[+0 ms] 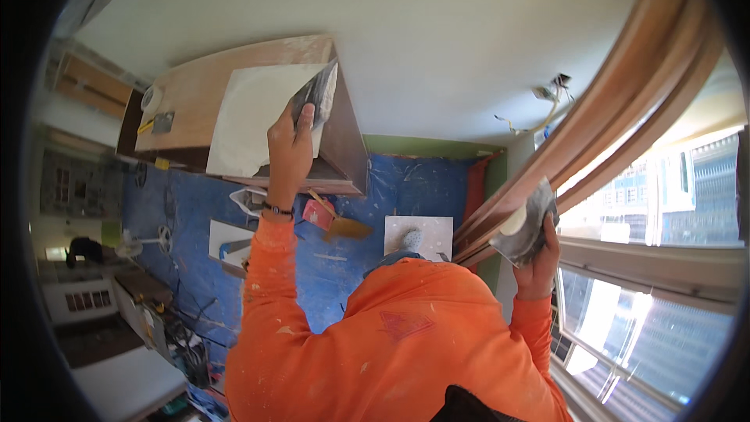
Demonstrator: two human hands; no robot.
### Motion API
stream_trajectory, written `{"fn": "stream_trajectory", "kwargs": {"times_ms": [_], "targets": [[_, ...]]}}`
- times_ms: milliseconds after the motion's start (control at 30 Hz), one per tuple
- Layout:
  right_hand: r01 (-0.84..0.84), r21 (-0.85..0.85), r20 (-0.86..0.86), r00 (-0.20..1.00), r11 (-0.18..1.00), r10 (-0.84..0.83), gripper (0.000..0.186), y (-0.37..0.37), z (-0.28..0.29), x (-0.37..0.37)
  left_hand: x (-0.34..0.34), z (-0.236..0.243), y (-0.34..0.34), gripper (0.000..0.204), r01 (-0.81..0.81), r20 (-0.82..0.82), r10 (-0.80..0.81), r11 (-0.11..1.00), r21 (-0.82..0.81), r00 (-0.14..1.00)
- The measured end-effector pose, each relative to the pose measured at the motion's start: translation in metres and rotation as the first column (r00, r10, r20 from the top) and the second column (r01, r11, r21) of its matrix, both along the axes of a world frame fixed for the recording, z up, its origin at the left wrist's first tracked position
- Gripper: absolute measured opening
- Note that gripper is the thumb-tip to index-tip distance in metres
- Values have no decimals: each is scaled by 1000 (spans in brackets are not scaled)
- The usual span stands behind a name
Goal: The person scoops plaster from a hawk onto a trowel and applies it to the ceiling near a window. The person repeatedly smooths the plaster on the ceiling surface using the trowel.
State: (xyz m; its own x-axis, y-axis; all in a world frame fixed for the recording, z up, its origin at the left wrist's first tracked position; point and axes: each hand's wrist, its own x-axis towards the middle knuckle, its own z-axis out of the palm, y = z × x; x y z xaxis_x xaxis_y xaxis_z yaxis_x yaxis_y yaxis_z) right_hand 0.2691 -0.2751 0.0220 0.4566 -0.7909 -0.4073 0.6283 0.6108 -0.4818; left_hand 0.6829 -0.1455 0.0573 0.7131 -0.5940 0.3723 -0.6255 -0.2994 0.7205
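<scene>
My left hand (291,144) is closed around a wide putty knife (319,94), its thumb pressed on the grey, smeared blade. The blade overlaps the right edge of a cream-white board (250,113) lying on a wooden cabinet (301,51); whether they touch I cannot tell. At the right, beside the window frame, my right hand (539,266) grips a broad grey filling blade (527,238). A pale lump of putty (514,223) sits on that blade. The fingers beneath it are partly hidden.
Curved wooden trim (594,109) runs along the window on the right. Loose wires (547,109) stick out of the wall. Blue sheeting (312,289) covers the floor, with a pink dustpan (316,212), a broom (348,228) and a white speckled platform (437,230) under my foot. A tape roll (151,99) sits on the cabinet.
</scene>
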Motion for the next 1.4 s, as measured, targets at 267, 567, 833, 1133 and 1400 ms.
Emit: {"fn": "stream_trajectory", "kwargs": {"times_ms": [267,567,833,1133,1400], "targets": [[-153,110,187,973,982,131,35,-6,17,58,-181,-29,-21,20,544,-30,-832,388,-744,553],[-30,82,28,999,996,28,31,-9,39,30,-153,-26,-44,46,866,328,-839,489,104,435],[181,-14,29,983,983,-181,34,-17,17,-18,128,-54,24,53,-283,651,-11,895,345,759],[245,-10,-90,965,970,-245,31,-8,14,-37,129,-100,59,43,-574,662,26,524,629,749],[278,-14,126,954,961,-274,41,4,8,-59,-37,-41,0,34,-42,209,-17,961,272,978]]}}
